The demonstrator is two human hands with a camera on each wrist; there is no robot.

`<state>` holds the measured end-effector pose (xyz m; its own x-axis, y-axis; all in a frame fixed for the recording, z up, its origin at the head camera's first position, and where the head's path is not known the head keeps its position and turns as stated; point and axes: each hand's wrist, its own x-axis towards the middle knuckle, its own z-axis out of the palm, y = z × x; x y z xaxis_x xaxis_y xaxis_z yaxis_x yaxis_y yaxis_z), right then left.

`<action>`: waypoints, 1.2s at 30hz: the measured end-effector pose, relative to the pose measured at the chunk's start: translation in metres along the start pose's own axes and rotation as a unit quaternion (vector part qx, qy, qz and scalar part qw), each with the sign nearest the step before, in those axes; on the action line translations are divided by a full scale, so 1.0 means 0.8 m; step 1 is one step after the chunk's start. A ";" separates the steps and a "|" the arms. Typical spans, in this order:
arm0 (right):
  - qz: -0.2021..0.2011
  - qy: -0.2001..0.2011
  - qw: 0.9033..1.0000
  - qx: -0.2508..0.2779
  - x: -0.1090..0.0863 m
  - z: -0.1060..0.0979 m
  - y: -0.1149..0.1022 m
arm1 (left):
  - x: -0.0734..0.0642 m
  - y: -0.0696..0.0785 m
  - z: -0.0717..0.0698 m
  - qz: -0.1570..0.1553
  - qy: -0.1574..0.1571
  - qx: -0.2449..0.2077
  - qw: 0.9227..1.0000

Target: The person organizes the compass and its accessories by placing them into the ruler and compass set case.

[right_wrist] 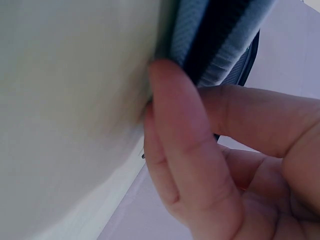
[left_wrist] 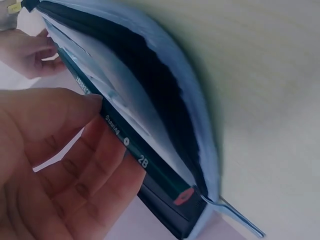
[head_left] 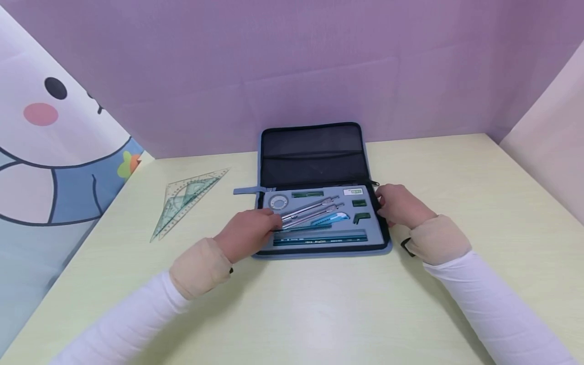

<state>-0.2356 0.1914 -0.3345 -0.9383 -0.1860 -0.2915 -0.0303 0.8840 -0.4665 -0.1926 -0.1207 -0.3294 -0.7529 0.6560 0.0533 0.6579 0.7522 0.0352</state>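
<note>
While your right hand (head_left: pixel 402 205) grips the case (head_left: pixel 312 173) by its right edge, your left hand (head_left: pixel 248 232) pinches a pencil (left_wrist: pixel 150 157) over the near left part; this pencil-handling step likely calls next for clearing the compasses (head_left: pixel 328 201).

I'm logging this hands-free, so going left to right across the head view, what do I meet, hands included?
Cartoon figure → set squares → left hand → blue cutter → right hand. The open case is left out, since the hands overlap its edges.
</note>
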 end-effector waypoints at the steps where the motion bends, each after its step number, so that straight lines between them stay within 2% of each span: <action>1: 0.000 0.000 1.000 0.000 0.000 0.000 0.000 | 0.002 0.003 -0.001 0.000 -0.003 -0.002 1.000; 20: 0.005 -0.002 1.000 0.001 0.001 0.000 0.000 | 0.033 0.039 0.002 0.023 -0.040 -0.013 0.999; 29: 0.004 -0.003 1.000 0.009 0.000 0.001 0.000 | 0.042 0.044 0.007 0.038 -0.032 -0.005 0.999; 36: 0.002 0.000 1.000 0.004 0.001 0.000 0.000 | 0.047 0.047 0.007 0.040 -0.042 -0.013 0.998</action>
<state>-0.2360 0.1912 -0.3351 -0.9386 -0.1823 -0.2928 -0.0240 0.8814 -0.4719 -0.1961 -0.0675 -0.3320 -0.6955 0.7181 -0.0265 0.7158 0.6956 0.0609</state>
